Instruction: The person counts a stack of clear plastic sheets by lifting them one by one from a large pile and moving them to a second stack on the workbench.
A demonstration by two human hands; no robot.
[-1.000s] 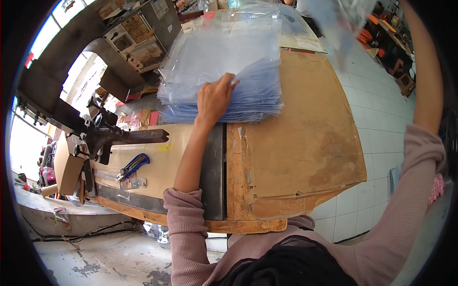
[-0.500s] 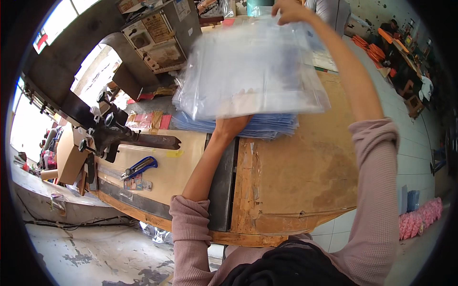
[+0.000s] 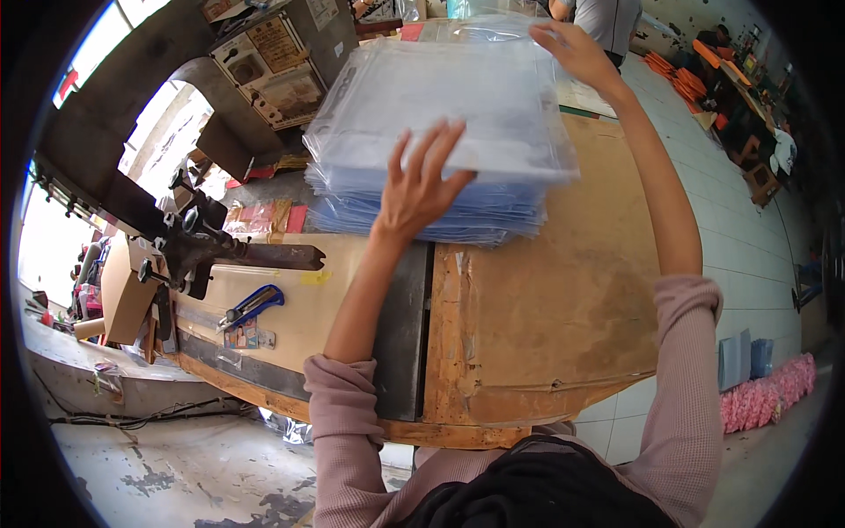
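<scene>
A thick stack of clear plastic sleeves (image 3: 440, 101), bluish along its layered near side, lies on the far part of the table. My left hand (image 3: 422, 185) is over its near edge, fingers spread and blurred slightly by motion. Beside the far right corner hovers my right hand (image 3: 581, 62), its fingers stretched toward the top sleeve. I see nothing gripped in either hand. The top sleeve's near right corner sticks out past the layers below.
A dark metal arm with clamps (image 3: 211, 246) juts over the table from the left. Near it lies a blue utility knife (image 3: 251, 306). A metal control box (image 3: 273, 75) stands at the far left. Another person (image 3: 607, 22) is beyond the table; pink bundles (image 3: 766, 394) sit at right.
The raised top sleeve has come down onto the stack. My left hand has come out from beneath it to above the near edge. My right hand has moved slightly right and let go.
</scene>
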